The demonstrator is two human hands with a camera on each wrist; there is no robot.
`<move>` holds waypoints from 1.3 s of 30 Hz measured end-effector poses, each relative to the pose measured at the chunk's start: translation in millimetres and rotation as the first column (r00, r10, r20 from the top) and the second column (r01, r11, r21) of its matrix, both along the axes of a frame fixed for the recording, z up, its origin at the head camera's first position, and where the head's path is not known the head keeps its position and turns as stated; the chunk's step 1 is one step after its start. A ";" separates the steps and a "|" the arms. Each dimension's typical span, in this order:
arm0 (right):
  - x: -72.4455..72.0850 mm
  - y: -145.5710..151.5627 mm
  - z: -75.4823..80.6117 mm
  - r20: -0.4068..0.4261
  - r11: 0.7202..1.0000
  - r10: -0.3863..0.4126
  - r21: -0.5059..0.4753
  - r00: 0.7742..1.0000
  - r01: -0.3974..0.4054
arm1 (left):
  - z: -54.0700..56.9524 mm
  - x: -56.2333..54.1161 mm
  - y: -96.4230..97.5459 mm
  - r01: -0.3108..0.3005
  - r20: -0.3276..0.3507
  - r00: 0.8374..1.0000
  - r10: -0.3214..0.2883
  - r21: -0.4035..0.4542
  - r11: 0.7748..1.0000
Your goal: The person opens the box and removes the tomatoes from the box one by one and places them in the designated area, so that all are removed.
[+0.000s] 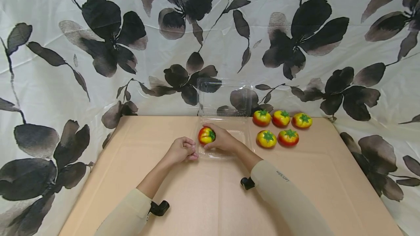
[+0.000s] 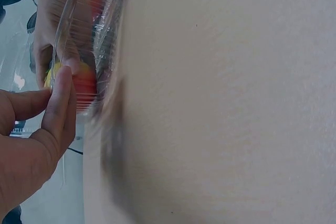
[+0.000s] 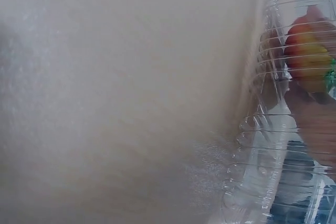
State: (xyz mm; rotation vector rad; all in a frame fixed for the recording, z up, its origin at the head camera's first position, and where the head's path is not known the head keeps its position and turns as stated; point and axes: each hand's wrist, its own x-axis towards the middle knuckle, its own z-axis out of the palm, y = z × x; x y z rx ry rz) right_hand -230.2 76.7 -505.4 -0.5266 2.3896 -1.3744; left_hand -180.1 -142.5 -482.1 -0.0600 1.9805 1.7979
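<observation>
My right hand (image 1: 221, 138) grips a red-and-yellow tomato (image 1: 205, 136) with a green leafy top, inside the left part of a clear plastic clamshell box (image 1: 216, 155). In the right wrist view the tomato (image 3: 304, 51) shows through the box's ribbed wall, with fingers about it. At the box's left front corner is my left hand (image 1: 181, 150). The left wrist view has this hand (image 2: 37, 140) pinching the box's rim between thumb and fingertips. Behind the base, the clear lid (image 1: 226, 97) stands raised and open.
Several similar tomatoes stand in two rows right of the box, among them a back-row one (image 1: 261, 118) and a front-row one (image 1: 266, 139). The tan tabletop (image 1: 210, 199) ends at a floral cloth (image 1: 229, 28) hanging behind it.
</observation>
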 end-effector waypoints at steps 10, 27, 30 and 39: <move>0.1 -0.5 0.7 -0.027 1.000 -0.003 -0.017 1.000 0.003 | 2.1 -0.8 0.1 0.006 0.000 1.000 -0.006 -0.006 1.000; 0.2 1.8 8.6 -0.077 1.000 0.002 0.027 0.997 0.000 | 1.5 -0.7 -0.6 0.005 0.005 1.000 -0.005 0.013 1.000; 0.7 2.8 10.4 -0.087 0.999 0.000 0.036 0.996 0.003 | 1.5 -0.9 -0.4 0.004 0.005 1.000 -0.004 0.013 1.000; 4.6 7.5 13.3 -0.128 0.999 -0.018 0.043 0.992 0.024 | 0.8 -1.2 -1.3 0.010 0.006 1.000 -0.011 0.011 1.000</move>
